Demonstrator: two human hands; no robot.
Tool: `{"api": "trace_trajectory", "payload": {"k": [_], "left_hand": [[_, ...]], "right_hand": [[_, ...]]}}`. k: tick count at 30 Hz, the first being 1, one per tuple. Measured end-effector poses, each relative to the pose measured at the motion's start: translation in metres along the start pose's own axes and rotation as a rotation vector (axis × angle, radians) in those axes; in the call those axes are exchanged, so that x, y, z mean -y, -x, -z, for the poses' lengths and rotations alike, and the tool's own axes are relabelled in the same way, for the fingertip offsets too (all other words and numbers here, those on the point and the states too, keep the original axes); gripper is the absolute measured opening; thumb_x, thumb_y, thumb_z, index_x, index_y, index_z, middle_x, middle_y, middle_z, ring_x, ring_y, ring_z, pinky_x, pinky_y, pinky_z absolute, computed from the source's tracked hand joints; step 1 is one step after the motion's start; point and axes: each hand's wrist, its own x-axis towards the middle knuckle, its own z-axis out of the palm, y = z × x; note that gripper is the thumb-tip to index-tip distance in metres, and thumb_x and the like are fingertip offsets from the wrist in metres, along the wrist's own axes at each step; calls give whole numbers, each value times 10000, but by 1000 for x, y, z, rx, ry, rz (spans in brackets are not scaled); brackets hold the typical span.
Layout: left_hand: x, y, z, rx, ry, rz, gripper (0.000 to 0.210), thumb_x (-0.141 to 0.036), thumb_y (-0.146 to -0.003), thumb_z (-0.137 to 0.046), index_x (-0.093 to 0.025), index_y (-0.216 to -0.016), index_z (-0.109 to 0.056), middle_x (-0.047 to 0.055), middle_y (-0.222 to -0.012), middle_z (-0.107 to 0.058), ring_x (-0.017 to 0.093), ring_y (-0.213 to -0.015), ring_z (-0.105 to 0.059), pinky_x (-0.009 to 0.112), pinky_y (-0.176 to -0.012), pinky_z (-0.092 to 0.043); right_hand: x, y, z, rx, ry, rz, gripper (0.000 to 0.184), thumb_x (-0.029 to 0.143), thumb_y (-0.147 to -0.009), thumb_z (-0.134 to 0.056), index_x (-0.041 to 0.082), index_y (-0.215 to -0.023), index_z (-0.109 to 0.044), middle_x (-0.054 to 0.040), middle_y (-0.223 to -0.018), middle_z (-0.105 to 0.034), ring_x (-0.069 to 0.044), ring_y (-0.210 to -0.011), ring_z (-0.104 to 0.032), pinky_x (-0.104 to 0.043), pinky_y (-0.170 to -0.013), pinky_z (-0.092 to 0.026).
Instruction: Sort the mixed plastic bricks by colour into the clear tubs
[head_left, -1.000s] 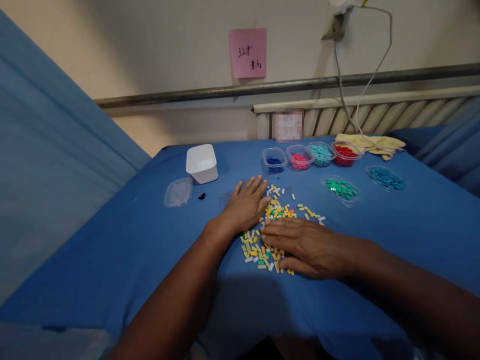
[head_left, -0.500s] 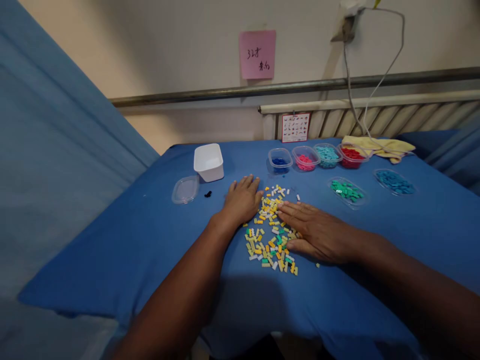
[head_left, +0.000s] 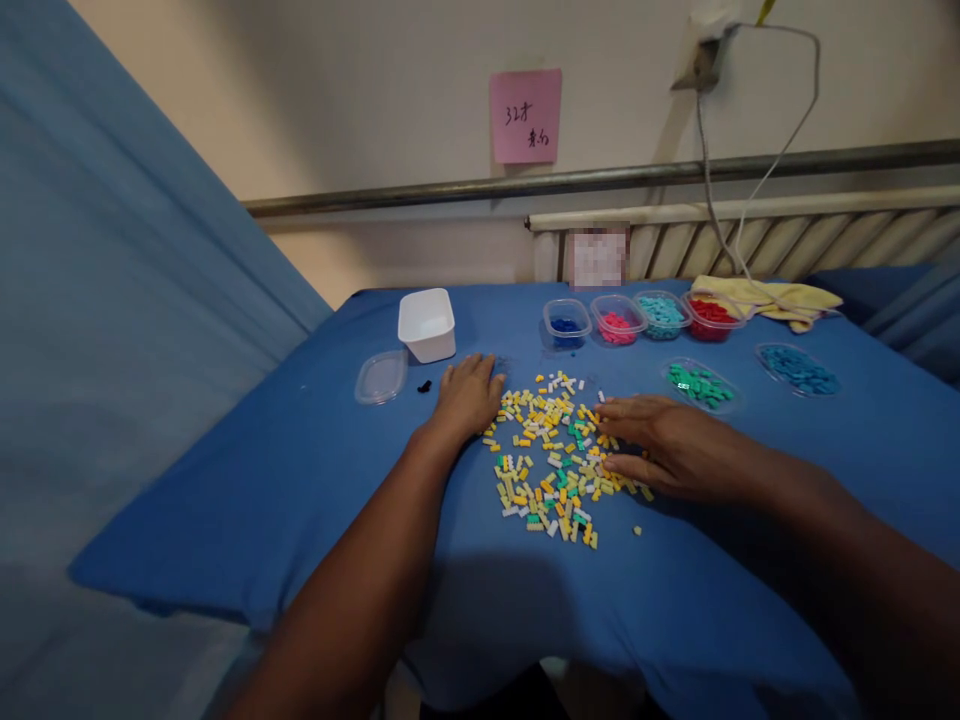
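The head view shows a blue cloth [head_left: 315, 450] spread over the work surface, a dark shadow falling on it nearer than the fingers. A loose scatter of small, mostly yellow and white bricks [head_left: 551, 415], with some green, lies between the hands. The right hand [head_left: 667, 445] touches its right side, fingers close together and thumb apart. The left hand [head_left: 466, 400] rests palm down at its left edge, fingers slightly spread; neither is clamped on anything.

Left of the left fingertips sit a small black item [head_left: 424, 387] and a clear lid [head_left: 382, 377], with a white tub [head_left: 427, 340] just beyond. Past the right fingers are two shallow clear dishes [head_left: 731, 402] of green and teal pieces, then four clear tubs [head_left: 616, 304] and a yellow towel [head_left: 795, 300].

Farther from the fingers, a radiator [head_left: 679, 250], a metal pipe [head_left: 390, 197] and a pink note [head_left: 526, 115] line the pale wall [head_left: 375, 100]. A blue curtain [head_left: 112, 300] hangs left of both hands.
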Motion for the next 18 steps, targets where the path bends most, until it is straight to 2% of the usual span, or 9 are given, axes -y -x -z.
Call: {"api": "trace_trajectory", "payload": {"k": [3, 6, 8, 10, 12, 14, 16, 18], "left_hand": [[-7, 2, -4, 1, 2, -41, 569, -420, -1149, -397, -133, -1623, -526, 211, -1704, -472, 360, -1611, -409, 593, -1336, -248], [-14, 3, -9, -6, 42, -114, 566, -438, -1156, -379, -148, -1616, -536, 202, -1702, -479, 354, -1615, -404, 601, -1339, -234], [-14, 3, -11, -38, 105, -143, 560, -447, -1157, -370, -151, -1590, -566, 199, -1681, -509, 361, -1602, -423, 614, -1334, -237], [-10, 1, -10, -118, 215, -149, 547, -452, -1158, -353, -150, -1522, -627, 190, -1620, -580, 353, -1552, -490, 585, -1316, -291], [-4, 0, -7, -235, 346, -151, 542, -460, -1159, -329, -148, -1395, -704, 178, -1497, -680, 328, -1450, -589, 517, -1267, -385], [2, -2, -5, -332, 461, -121, 558, -490, -1156, -315, -153, -1227, -754, 170, -1321, -758, 308, -1300, -677, 463, -1176, -476], [6, -5, -6, -380, 555, -45, 578, -538, -1146, -323, -164, -1103, -762, 165, -1197, -783, 309, -1184, -716, 455, -1097, -524], [7, -6, -8, -385, 631, 26, 592, -578, -1134, -340, -171, -1038, -759, 166, -1163, -790, 316, -1141, -730, 460, -1067, -538]], "right_hand": [[13, -8, -4, -36, -2, 28, 539, 491, -1122, -536, 168, -1535, -662, -174, -1625, -605, -351, -1541, -539, -561, -1287, -429], [32, -15, -15, 4, -62, 63, 625, 501, -1110, -567, 150, -1627, -567, -190, -1690, -519, -357, -1591, -471, -588, -1322, -369], [41, -16, -18, 30, -118, 128, 614, 506, -1107, -581, 172, -1622, -578, -174, -1683, -533, -342, -1583, -485, -578, -1337, -349], [43, -15, -16, 18, -161, 183, 562, 485, -1115, -577, 208, -1603, -602, -142, -1662, -572, -317, -1563, -517, -559, -1338, -355], [36, -12, -13, -39, -165, 182, 491, 435, -1120, -573, 226, -1559, -643, -128, -1596, -645, -311, -1507, -581, -557, -1304, -411], [22, -10, -12, -130, -127, 118, 405, 366, -1119, -559, 221, -1465, -713, -134, -1464, -741, -322, -1386, -680, -559, -1211, -512], [8, -11, -15, -223, -74, 36, 339, 315, -1112, -547, 212, -1344, -773, -139, -1311, -808, -320, -1219, -761, -528, -1077, -602], [1, -13, -22, -275, -51, 11, 305, 291, -1109, -547, 205, -1267, -793, -133, -1220, -829, -299, -1111, -787, -480, -992, -633]]}}
